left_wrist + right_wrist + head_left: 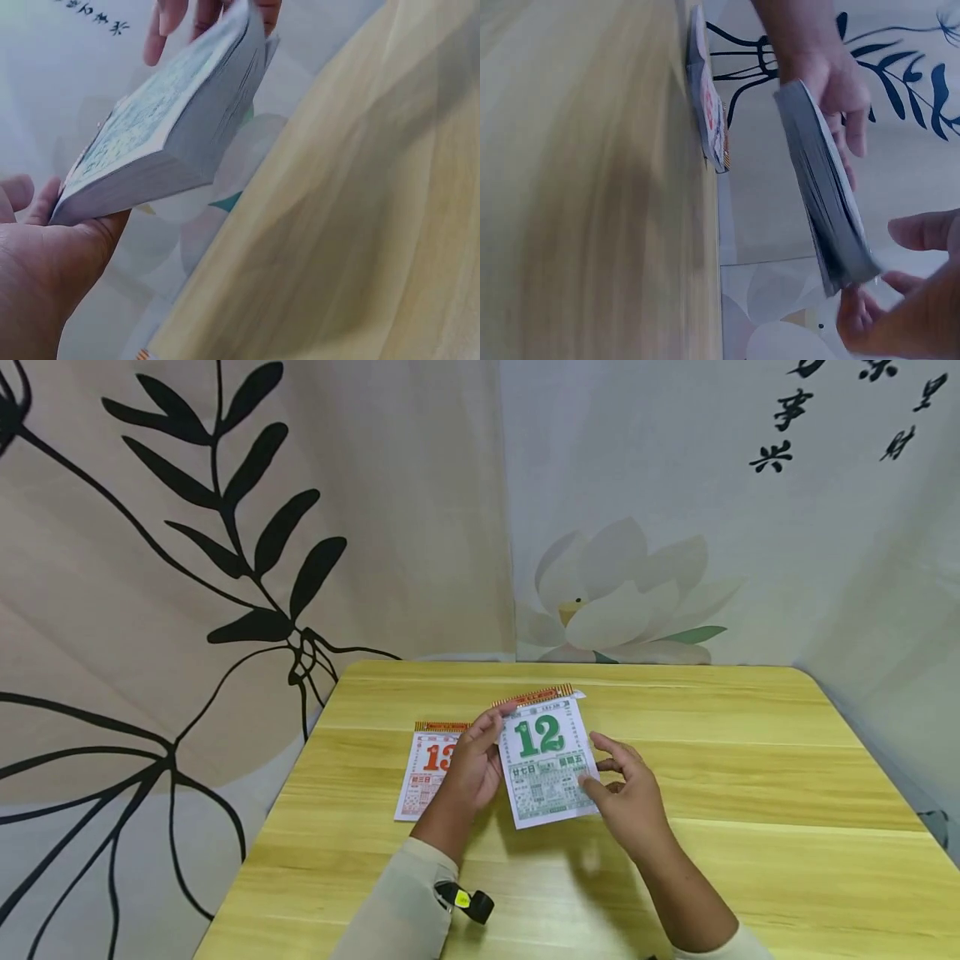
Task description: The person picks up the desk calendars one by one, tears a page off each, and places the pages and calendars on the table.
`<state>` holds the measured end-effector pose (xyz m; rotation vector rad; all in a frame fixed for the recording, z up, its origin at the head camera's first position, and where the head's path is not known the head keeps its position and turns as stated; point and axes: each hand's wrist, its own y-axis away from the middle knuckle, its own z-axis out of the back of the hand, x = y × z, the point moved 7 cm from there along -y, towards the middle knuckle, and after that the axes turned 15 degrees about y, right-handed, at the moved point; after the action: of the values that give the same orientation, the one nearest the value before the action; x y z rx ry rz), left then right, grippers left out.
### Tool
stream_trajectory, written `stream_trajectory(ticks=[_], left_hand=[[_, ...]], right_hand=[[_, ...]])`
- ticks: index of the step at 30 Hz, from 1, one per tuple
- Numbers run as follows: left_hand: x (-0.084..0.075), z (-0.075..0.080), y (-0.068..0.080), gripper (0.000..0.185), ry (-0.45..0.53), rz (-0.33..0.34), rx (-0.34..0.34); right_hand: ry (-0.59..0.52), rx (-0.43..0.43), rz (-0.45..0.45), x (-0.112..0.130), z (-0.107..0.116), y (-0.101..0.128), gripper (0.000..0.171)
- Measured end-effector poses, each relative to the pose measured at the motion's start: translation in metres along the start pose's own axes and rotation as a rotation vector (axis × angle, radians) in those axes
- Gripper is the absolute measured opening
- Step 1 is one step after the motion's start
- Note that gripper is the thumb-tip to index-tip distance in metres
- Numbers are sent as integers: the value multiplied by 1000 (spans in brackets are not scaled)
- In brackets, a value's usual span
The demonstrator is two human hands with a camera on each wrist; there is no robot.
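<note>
1. Left hand (471, 768) reaches in from the lower left, forearm in a beige sleeve, wrist straight; fingers curl round the upper left edge of a thick white tear-off calendar pad with a green "12" on its top sheet (548, 760), thumb on the face near the red-gold binding strip.
2. Pad is lifted clear of the yellow wooden table (750, 793) and tilted, held between both hands; the left wrist view shows its thick page block (161, 142) resting against the left palm.
3. Right hand (628, 793) comes in from the lower right, palm turned inward; thumb and fingertips pinch the pad's lower right corner, remaining fingers loosely spread beside the right edge.
4. Right wrist view: pad seen edge-on (829, 202), left fingers wrapped behind it, right fingertips at its near corner.
5. Just left of the left hand, a second white calendar pad with an orange "13" (426, 772) lies flat on the table, partly hidden by that hand.
</note>
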<state>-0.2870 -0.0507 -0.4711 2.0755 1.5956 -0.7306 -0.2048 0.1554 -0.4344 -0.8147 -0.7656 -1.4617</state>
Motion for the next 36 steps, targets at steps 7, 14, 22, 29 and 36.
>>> stream_trajectory(ticks=[7, 14, 22, 29, 36], left_hand=[[-2, -9, 2, 43, 18, -13, -14], [-6, -16, 7, 46, 24, -13, 10], [-9, -24, 12, 48, 106, 13, 32], [-8, -23, 12, 48, 118, 10, 25], [-4, -16, 12, 50, 102, 12, 8]], right_hand=[[367, -230, 327, 28, -10, 16, 71], [490, -155, 442, 38, -34, 22, 88], [543, -194, 475, 36, -39, 20, 87], [529, -316, 527, 40, -32, 22, 59], [556, -425, 616, 46, -16, 29, 45]])
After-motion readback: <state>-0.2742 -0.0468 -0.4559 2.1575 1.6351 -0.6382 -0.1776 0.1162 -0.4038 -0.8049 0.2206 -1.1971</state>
